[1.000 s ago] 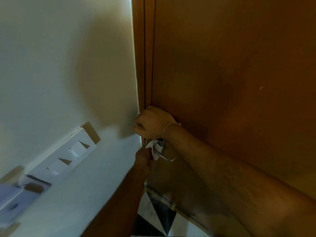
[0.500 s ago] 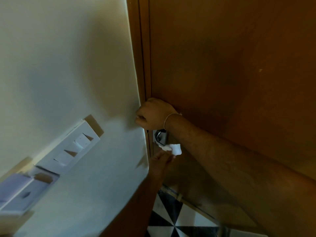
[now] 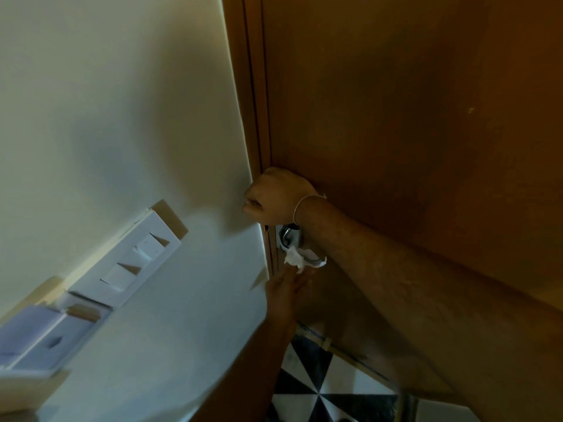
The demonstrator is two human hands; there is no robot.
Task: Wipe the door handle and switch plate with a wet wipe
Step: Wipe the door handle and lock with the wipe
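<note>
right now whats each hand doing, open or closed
Left hand: pinching the white wipe at the metal door handle.
Right hand: closed in a fist at the door edge; contents hidden.

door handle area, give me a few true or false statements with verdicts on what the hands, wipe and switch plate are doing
1. The left hand holds the white wipe up at the metal door handle. True.
2. The right hand lies open and flat on the wall. False: it is closed in a fist at the edge of the wooden door, just above the handle.
3. The wipe is pressed against the switch plate. False: the plate is off to the left on the wall, with nothing touching it.
4. A thin band circles the right wrist. True.
5. The floor is plain grey. False: the floor tiles are black and white triangles.
</note>
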